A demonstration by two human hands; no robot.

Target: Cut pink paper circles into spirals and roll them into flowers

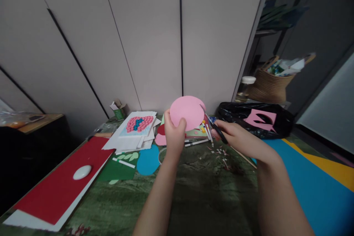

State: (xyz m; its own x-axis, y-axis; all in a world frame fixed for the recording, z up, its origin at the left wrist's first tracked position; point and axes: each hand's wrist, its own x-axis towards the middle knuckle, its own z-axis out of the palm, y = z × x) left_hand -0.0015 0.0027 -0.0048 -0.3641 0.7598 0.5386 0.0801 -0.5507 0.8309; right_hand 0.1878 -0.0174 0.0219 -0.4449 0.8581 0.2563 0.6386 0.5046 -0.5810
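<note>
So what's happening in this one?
The left hand holds up a pink paper disc while the right hand works scissors at its right edge. Small paper scraps lie on the green table below, and a cut-out pink sheet rests on a black plastic bag.

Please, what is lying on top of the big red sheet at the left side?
On the red sheet lies a white oval object, like a computer mouse. What this object covers cannot be seen.

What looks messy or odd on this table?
Small paper scraps lie loose on the green tabletop, and pink paper with pieces cut out sits crookedly on the black bag.
</note>
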